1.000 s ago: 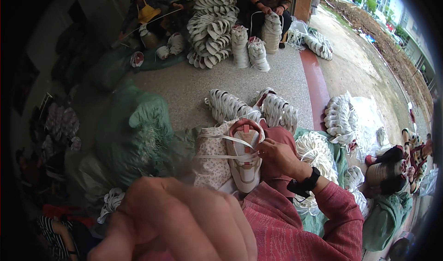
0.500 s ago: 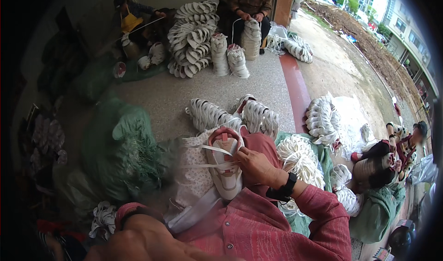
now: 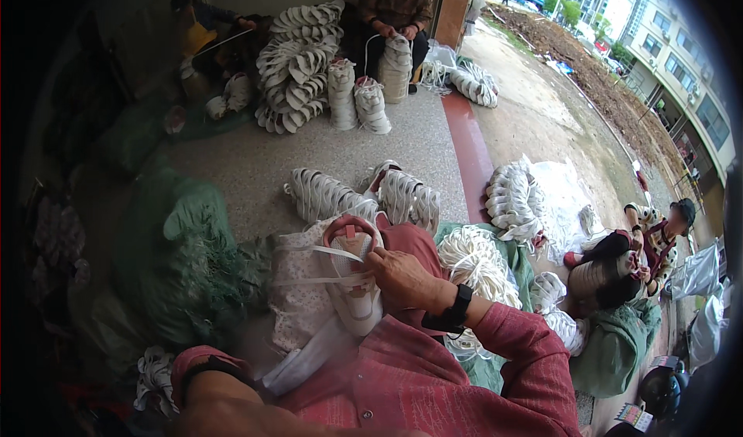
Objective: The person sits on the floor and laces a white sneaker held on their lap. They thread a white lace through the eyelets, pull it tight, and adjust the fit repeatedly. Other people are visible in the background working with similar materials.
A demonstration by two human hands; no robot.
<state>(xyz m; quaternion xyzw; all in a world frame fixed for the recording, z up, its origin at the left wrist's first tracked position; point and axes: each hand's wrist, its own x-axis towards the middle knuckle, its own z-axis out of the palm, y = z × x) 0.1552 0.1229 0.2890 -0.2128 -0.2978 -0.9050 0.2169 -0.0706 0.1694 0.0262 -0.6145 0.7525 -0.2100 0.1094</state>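
A: What could go wrong with that white shoe (image 3: 357,312) in the middle of the frame?
B: It lies on the lap, against floral cloth (image 3: 296,305). If the right hand (image 3: 406,279) slackened, I'd expect it to roll or slide.
A: And the flat white lace (image 3: 308,281)?
B: Its strands run left across the cloth, so one could twist, or snag there if pulled carelessly.
A: How are the hands posed?
B: The right elbow bends at lower right, the forearm reaching up and left, back of the hand uppermost. Thumb and fingers pinch the shoe's right edge; whether they also grip lace, I can't tell.
A: The left hand (image 3: 298,423)?
B: Blurred at the lower edge; its fingers can't be made out.
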